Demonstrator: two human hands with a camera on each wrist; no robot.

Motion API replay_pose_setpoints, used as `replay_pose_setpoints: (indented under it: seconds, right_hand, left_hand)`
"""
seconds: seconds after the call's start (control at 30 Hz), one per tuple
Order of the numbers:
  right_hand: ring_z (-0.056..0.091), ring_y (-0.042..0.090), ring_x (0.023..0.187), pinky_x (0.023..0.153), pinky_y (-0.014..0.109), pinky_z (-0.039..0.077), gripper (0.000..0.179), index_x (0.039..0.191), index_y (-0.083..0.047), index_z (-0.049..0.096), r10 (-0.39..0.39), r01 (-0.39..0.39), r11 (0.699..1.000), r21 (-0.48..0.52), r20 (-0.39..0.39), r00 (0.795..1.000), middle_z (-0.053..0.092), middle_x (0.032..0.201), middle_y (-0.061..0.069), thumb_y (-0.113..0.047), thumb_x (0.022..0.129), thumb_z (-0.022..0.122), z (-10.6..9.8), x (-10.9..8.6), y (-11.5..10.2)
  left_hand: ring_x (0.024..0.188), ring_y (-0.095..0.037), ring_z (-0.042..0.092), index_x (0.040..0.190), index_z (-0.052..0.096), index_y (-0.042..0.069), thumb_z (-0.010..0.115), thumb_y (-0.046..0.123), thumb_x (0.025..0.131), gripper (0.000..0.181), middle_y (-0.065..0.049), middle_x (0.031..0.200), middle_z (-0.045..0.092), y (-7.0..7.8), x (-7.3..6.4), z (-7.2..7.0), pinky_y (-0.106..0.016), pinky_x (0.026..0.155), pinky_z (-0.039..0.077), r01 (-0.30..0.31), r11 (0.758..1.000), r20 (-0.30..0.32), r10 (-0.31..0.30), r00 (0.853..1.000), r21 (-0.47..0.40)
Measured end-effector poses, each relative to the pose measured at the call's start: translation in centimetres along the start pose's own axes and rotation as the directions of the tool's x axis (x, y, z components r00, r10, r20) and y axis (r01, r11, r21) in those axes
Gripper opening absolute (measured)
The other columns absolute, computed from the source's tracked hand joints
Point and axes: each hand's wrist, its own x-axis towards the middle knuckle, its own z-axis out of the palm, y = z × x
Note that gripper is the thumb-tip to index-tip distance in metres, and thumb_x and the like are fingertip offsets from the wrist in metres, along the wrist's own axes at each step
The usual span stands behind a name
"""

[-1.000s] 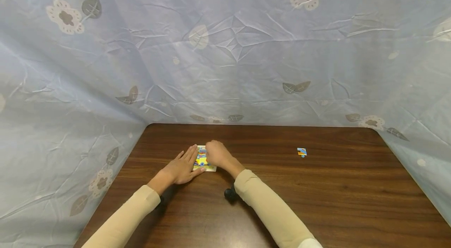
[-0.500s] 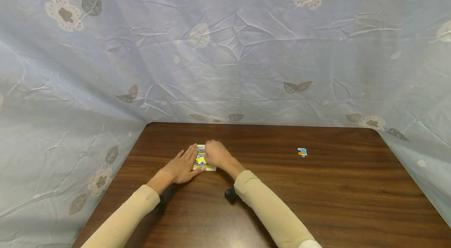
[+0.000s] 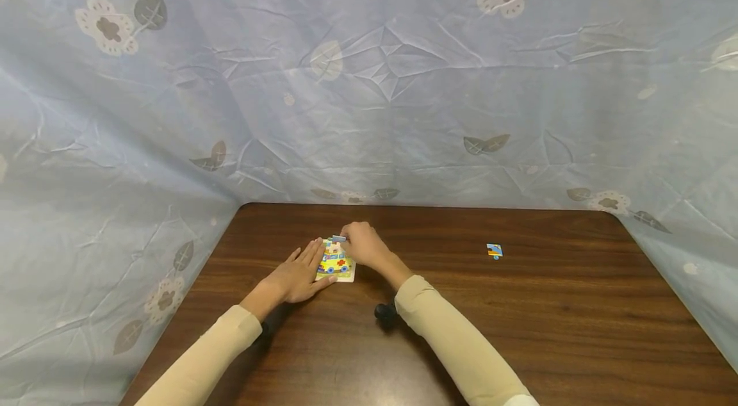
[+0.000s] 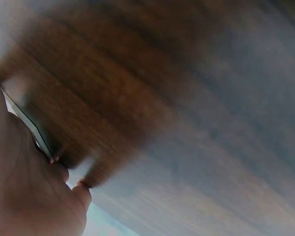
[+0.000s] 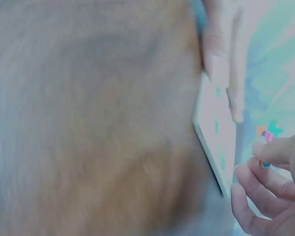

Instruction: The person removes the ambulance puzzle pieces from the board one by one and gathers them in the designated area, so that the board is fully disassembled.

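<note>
A small jigsaw puzzle in a white-edged tray (image 3: 344, 279) lies left of centre on the brown table, showing a yellow vehicle with a red cross. My left hand (image 3: 296, 275) rests with straight fingers along the tray's left side, thumb at its front edge. Above the tray's top right, my right hand (image 3: 364, 246) pinches a puzzle piece (image 3: 339, 239) between thumb and fingers. The right wrist view shows this piece (image 5: 269, 136) tilted up, with colour on its face. Another blue and orange puzzle piece (image 3: 494, 250) lies apart on the right.
The wood-grain table (image 3: 553, 316) runs back to a pale flowered cloth (image 3: 392, 105) that hangs behind and at both sides. A round black thing (image 3: 385, 315) sits under the right wrist.
My right hand has risen a little off the puzzle and shifted right, with a piece showing in its fingers. The red-cross side of the vehicle now shows. My left hand stays put.
</note>
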Motion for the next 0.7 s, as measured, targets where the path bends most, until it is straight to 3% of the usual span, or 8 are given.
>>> replay_pose_setpoints:
  seconds: [0.23, 0.47, 0.6, 0.7]
  right_hand:
    - [0.047, 0.009, 0.054, 0.050, 0.018, 0.039, 0.028, 0.126, 0.004, 0.073, 0.006, 0.004, 0.992, 0.129, -0.077, 0.997, 0.078, 0.112, 0.020, -0.010, 0.108, 0.058, -2.4, -1.6, 2.2]
    - [0.056, 0.017, 0.082, 0.066, 0.025, 0.046, 0.029, 0.125, 0.005, 0.074, 0.021, -0.011, 0.995, 0.100, -0.098, 0.995, 0.071, 0.116, 0.017, -0.010, 0.109, 0.055, -5.5, -3.5, 3.9]
    - [0.056, 0.021, 0.087, 0.071, 0.029, 0.047, 0.028, 0.122, 0.006, 0.075, 0.023, -0.015, 0.994, 0.108, -0.075, 0.997, 0.069, 0.113, 0.016, -0.010, 0.108, 0.057, -7.4, -4.6, 4.9]
    - [0.063, 0.023, 0.095, 0.077, 0.033, 0.055, 0.027, 0.121, 0.002, 0.077, 0.023, -0.017, 0.995, 0.101, -0.057, 0.998, 0.071, 0.114, 0.015, -0.013, 0.107, 0.060, -8.7, -5.6, 5.8]
  left_hand:
    - [0.167, -0.036, 0.006, 0.168, 0.005, 0.000, 0.030, 0.066, 0.109, 0.092, -0.020, 0.178, 0.000, -0.1, -0.1, 0.5, -0.059, 0.135, 0.013, -0.005, 1.000, -0.002, 0.005, 1.000, -0.006]
    - [0.167, -0.034, 0.004, 0.169, 0.000, 0.002, 0.028, 0.069, 0.108, 0.095, -0.018, 0.178, -0.003, -0.1, -0.1, 0.2, -0.058, 0.136, 0.011, -0.002, 1.000, 0.003, 0.002, 1.000, -0.014]
    - [0.167, -0.035, 0.006, 0.169, 0.002, 0.002, 0.030, 0.068, 0.108, 0.094, -0.018, 0.178, -0.002, -0.1, 0.0, 0.3, -0.058, 0.135, 0.013, -0.003, 1.000, -0.009, 0.003, 1.000, -0.019]
    - [0.167, -0.035, 0.006, 0.169, 0.003, 0.002, 0.030, 0.068, 0.108, 0.094, -0.018, 0.178, -0.001, 0.0, 0.0, 0.4, -0.059, 0.135, 0.013, -0.005, 1.000, -0.014, 0.004, 1.000, -0.023]
